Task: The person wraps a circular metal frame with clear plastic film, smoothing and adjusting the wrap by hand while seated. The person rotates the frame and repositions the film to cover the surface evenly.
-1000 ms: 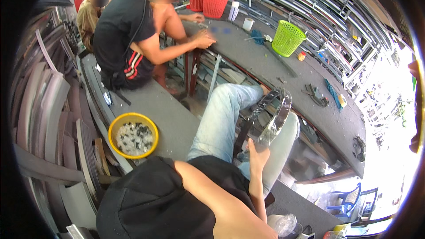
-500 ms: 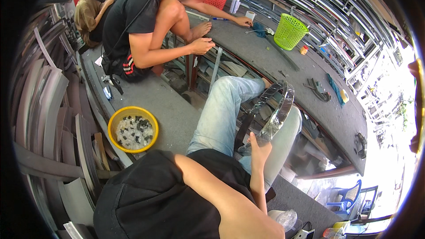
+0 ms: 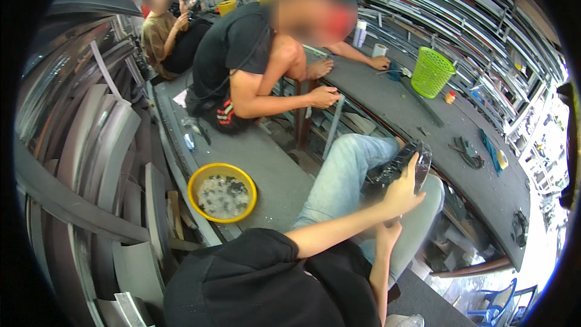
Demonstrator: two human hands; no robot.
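A dark, curved strip (image 3: 423, 156), looped and glossy as if wrapped in clear film, stands over my knees. My left hand (image 3: 402, 195) reaches across onto its near side, index finger laid along it and thumb sticking out to the right. Just below, my right hand (image 3: 388, 230) is closed at the strip's lower end, partly hidden behind my left hand. The strip's lower part is covered by my hands and blurred. To the left, a yellow basin (image 3: 253, 204) of small clear and black pieces rests on the grey bench (image 3: 284, 175).
A person in black (image 3: 242, 42) squats ahead, one hand on the long grey table (image 3: 417, 109). Another person (image 3: 160, 39) sits far left. On the table stand a green basket (image 3: 433, 75), a small jar (image 3: 450, 97) and dark pieces (image 3: 466, 152). Curved panels (image 3: 91, 157) crowd the left.
My left hand has come up from the lower edge onto the strip. The loop looks narrower and turned. The whole view has shifted, so the surroundings sit lower and farther right.
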